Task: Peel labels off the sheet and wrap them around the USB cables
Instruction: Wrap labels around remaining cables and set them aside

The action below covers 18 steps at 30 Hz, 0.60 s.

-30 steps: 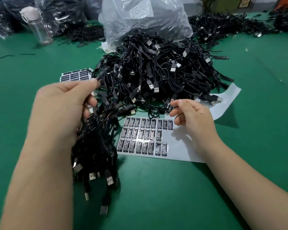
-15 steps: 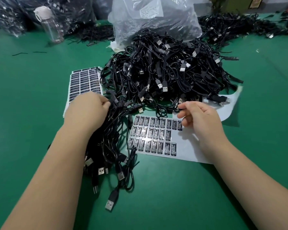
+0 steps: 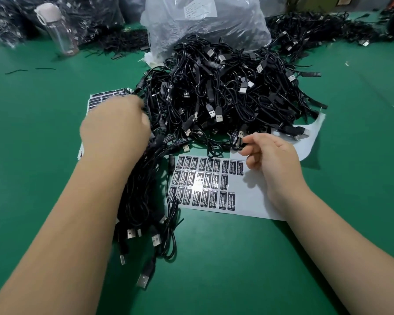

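Note:
A label sheet [image 3: 250, 196] lies in front of me, with three rows of black labels [image 3: 203, 185] on its left half. Behind it is a big pile of black USB cables [image 3: 225, 92]. My right hand [image 3: 273, 164] rests on the sheet's far edge, its thumb and forefinger pinching a cable loop [image 3: 236, 142] at the pile's foot. My left hand [image 3: 114, 126] is blurred at the pile's left edge, its fingers hidden from me. Below it lies a bundle of cables [image 3: 146, 189], some wearing labels.
A second label sheet [image 3: 105, 97] lies partly under my left hand. A clear plastic bag [image 3: 205, 21] stands behind the pile, with a clear bottle [image 3: 59, 30] at the back left. More cables [image 3: 328, 30] lie along the back of the green table [image 3: 237, 269].
My left hand lowered the cable bundle onto the table, then moved up to the pile's left edge. My right hand has stayed where it was.

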{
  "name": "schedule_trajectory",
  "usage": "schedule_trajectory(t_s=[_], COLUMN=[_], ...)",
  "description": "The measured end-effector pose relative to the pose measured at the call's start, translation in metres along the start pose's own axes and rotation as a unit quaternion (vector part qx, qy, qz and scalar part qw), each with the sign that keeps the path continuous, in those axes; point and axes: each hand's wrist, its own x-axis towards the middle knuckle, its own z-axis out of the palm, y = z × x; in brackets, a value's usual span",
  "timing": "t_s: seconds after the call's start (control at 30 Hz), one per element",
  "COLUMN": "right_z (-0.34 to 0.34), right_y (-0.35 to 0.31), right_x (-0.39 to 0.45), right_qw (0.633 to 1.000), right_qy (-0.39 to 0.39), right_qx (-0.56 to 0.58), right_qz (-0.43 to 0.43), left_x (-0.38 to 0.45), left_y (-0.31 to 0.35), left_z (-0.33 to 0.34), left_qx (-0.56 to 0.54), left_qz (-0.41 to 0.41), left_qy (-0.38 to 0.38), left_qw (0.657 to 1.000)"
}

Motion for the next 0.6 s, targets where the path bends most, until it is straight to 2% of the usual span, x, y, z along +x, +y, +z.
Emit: schedule_trajectory(t_s=[0.03,0.07,0.13,0.2,0.23,0.3,0.4,0.53,0.6], right_z=[-0.001,-0.001,-0.003,-0.008,-0.013,-0.024,-0.034,-0.038,-0.039], right_y=[0.0,0.0,-0.002,-0.005,-0.007,-0.01,-0.009,-0.002,-0.001], right_x=[0.001,0.001,0.003,0.005,0.006,0.009,0.015,0.021,0.023], right_qw=[1.0,1.0,1.0,0.997,0.991,0.964,0.903,0.784,0.762], right_qy=[0.003,0.005,0.004,-0.019,-0.034,-0.073,-0.128,-0.2,-0.22], right_qx=[0.005,0.004,-0.002,-0.042,-0.095,-0.215,-0.368,-0.558,-0.583], right_qz=[0.0,-0.005,-0.025,-0.057,-0.084,-0.138,-0.183,-0.182,-0.177], left_x=[-0.006,-0.014,-0.037,-0.06,-0.068,-0.077,-0.079,-0.081,-0.08], left_y=[0.013,0.027,0.056,0.075,0.079,0.077,0.069,0.068,0.066], left_z=[-0.006,-0.011,-0.008,0.012,0.026,0.049,0.069,0.072,0.07], left_qx=[-0.04,-0.092,-0.181,-0.162,-0.117,-0.058,-0.053,-0.074,-0.095], left_qz=[0.051,0.114,0.21,0.233,0.241,0.248,0.244,0.224,0.199], left_qy=[0.01,-0.016,-0.153,-0.292,-0.318,-0.327,-0.336,-0.319,-0.284], left_qw=[0.998,0.989,0.949,0.913,0.909,0.91,0.908,0.918,0.933])
